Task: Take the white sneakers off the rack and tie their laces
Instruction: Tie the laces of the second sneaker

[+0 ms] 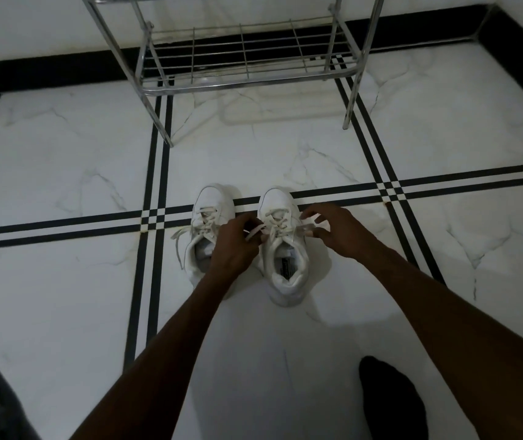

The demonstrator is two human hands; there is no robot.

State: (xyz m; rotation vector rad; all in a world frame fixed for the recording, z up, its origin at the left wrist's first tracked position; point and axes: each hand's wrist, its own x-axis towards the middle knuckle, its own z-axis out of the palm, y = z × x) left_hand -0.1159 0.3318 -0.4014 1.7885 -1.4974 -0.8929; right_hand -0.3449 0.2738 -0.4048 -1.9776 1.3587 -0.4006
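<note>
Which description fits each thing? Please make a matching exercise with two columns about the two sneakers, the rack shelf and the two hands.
Things:
1. sneaker on the left
2. sneaker on the right
3. rack
4. left hand and right hand

Descriptions:
A. bottom shelf holds no shoes
B. each pinches a lace end
C. laces lie loose, untouched
D. its laces are being pulled apart

Pairs: 1-C, 2-D, 3-A, 4-B

Probably a home entryway, marble-tiled floor (pixel 63 147), chrome shoe rack (pixel 244 52)
</note>
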